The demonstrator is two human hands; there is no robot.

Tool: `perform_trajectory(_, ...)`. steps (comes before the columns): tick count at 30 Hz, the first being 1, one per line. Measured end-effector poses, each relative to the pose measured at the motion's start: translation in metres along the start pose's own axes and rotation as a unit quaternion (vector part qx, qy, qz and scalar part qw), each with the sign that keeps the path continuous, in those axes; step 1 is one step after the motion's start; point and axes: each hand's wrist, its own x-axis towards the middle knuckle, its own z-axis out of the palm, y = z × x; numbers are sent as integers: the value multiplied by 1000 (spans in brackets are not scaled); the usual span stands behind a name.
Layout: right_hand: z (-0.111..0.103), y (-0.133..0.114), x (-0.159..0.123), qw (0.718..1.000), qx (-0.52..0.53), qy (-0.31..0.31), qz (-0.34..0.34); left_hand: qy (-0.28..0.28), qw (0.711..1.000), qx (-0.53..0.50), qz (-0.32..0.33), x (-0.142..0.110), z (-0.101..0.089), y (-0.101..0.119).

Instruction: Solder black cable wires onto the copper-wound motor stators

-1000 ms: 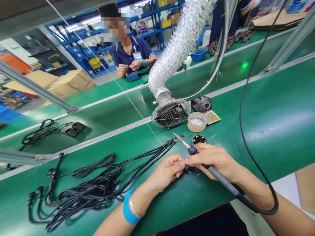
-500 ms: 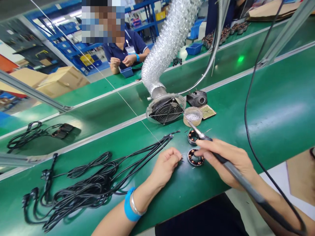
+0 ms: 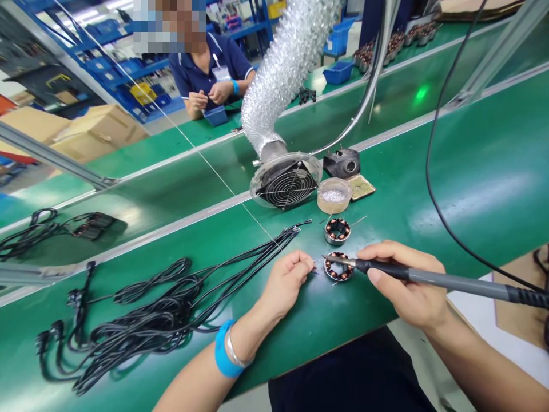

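Observation:
My right hand [image 3: 407, 280] is closed around the grey and black handle of a soldering iron [image 3: 454, 278]. The iron lies nearly level, its tip at the left rim of the nearer motor stator [image 3: 338, 276], a ring with copper windings. Left of that stator, my left hand [image 3: 289, 280] pinches thin wire ends [image 3: 315, 269] that poke out past the fingertips; the rest of what it holds is hidden. A second stator [image 3: 337, 230] lies just behind, with thin leads sticking out. Whether the tip touches a wire, I cannot tell.
Black power cords [image 3: 163, 315] lie heaped on the left. Behind the stators stand a round tub [image 3: 333, 196] of silvery bits, a tip-cleaning pad [image 3: 361, 187] and a black iron holder [image 3: 342, 164]. A fume-extractor fan [image 3: 286, 184] hangs alongside. Across the bench sits a co-worker [image 3: 214, 74].
My right hand has swung the soldering iron's tip from the tub down to the nearer stator, levelling the handle. My left hand keeps its pinch beside the stator. The view has shifted slightly.

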Motion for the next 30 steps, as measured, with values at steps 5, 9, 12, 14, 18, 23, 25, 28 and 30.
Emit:
perform_trajectory(5,0,-1,0,1000,-2,5,-4,-3,1000,3,1,0,0,0)
perform_trajectory(9,0,-1,1,1000,5,7,-2,-4,1000,2,2,0,0,0)
perform_trajectory(12,1,-1,1,1000,2,3,3,-6,1000,6,2,0,1,0)
perform_trajectory(14,1,-1,1,1000,-1,0,7,-9,1000,10,3,0,0,-1)
perform_trajectory(18,3,-2,1,1000,5,-1,8,-13,1000,7,6,0,0,0)
perform_trajectory(23,5,-4,2,1000,2,-8,-10,-18,1000,-7,1,1,1,1)
perform_trajectory(25,6,-6,2,1000,1,-12,-22,-20,1000,-6,0,1,1,1)
perform_trajectory(28,8,-9,2,999,3,-11,-51,-20,1000,-1,1,0,1,1)
perform_trajectory(30,8,-11,1,997,0,-12,-72,-20,1000,0,2,0,1,1)
